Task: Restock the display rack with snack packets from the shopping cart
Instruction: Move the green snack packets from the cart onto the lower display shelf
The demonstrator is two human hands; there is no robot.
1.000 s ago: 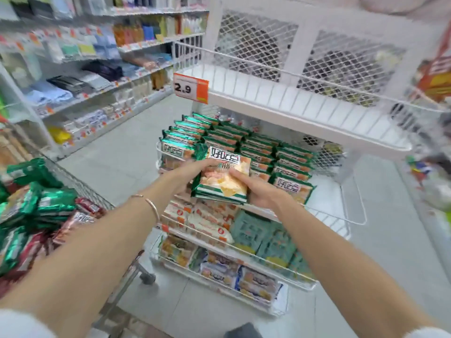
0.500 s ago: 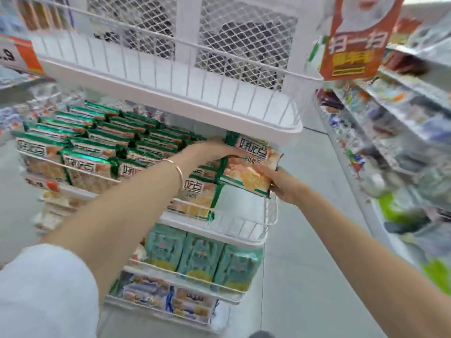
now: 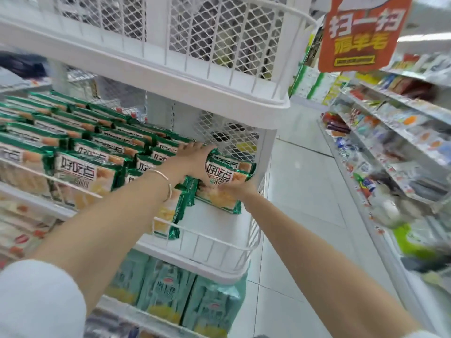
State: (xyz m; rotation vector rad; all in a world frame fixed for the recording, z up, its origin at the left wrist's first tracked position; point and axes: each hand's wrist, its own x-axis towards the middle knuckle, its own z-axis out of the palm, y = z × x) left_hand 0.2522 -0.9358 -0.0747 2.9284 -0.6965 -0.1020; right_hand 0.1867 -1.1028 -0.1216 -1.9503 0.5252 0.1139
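A small stack of green-and-white snack packets (image 3: 225,176) sits tilted in the right end of the white display rack's middle shelf (image 3: 207,250). My left hand (image 3: 192,159) lies on the stack's left top edge with fingers stretched toward the mesh back. My right hand (image 3: 240,191) holds the stack's near right edge; its fingers are mostly hidden under the packets. Rows of the same green packets (image 3: 85,167) fill the shelf to the left. The shopping cart is out of view.
The rack's top shelf (image 3: 219,76) overhangs the hands closely. Pale green packets (image 3: 170,296) fill the shelf below. An orange sign (image 3: 358,35) hangs at upper right. Stocked store shelves (image 3: 390,147) line the aisle to the right, with tiled floor (image 3: 297,191) between.
Both hands have carried the packet stack from the cart side rightward and down onto the right end of the middle shelf. The view has swung right, and the cart has left the frame.
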